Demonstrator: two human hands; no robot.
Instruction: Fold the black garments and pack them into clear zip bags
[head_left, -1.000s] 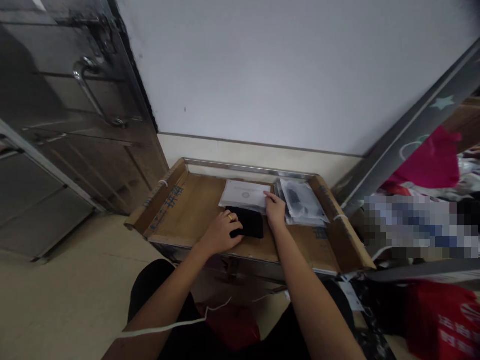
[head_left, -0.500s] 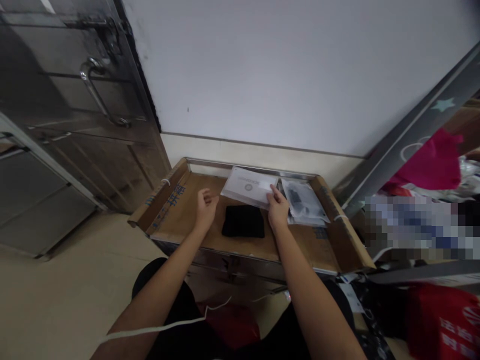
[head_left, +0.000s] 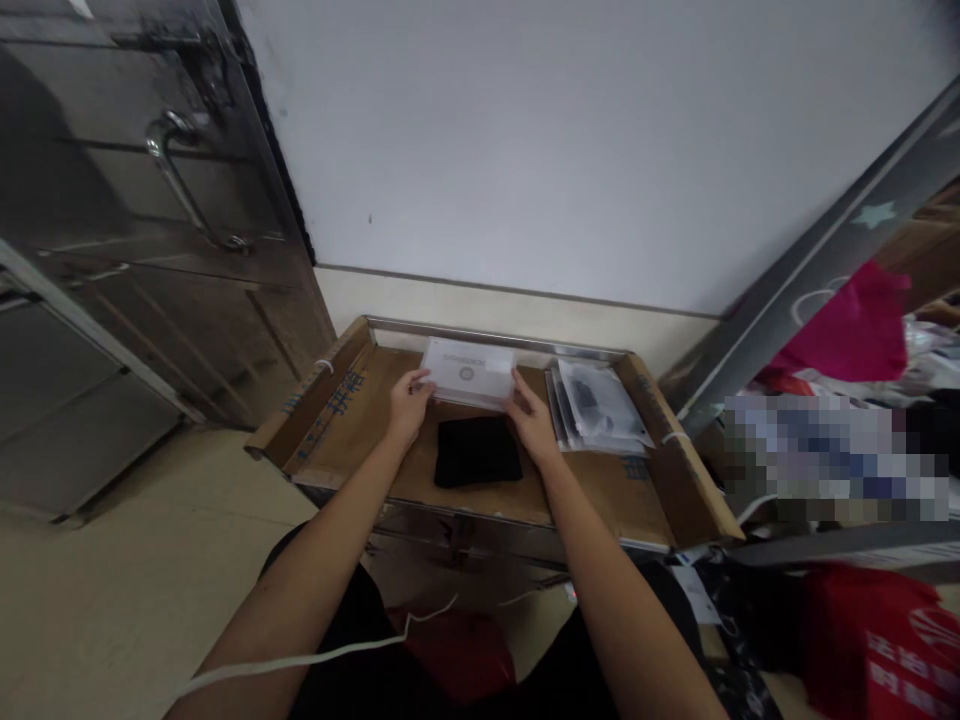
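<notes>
A white printed plastic bag (head_left: 469, 374) is held up between my two hands over the back of the cardboard-lined tray (head_left: 352, 440). My left hand (head_left: 410, 405) grips its left edge, fingers closed on it. On the opposite edge, my right hand (head_left: 528, 412) pinches the same bag. Between my forearms a folded black cloth (head_left: 478, 452) lies flat on the cardboard, just in front of the bag. To the right of my right hand rests a stack of packed frosted bags (head_left: 600, 405) with something dark inside.
Behind the tray rises a white wall (head_left: 487, 170). A metal door with a handle (head_left: 187, 190) stands at the left. On the right are a grey post (head_left: 810, 250), a pink bag (head_left: 847, 325) and a red bag (head_left: 877, 640). A white cord (head_left: 322, 655) crosses below.
The white bag has moved left, away from the stack of packed bags. My left hand, free before, has taken hold of its left edge.
</notes>
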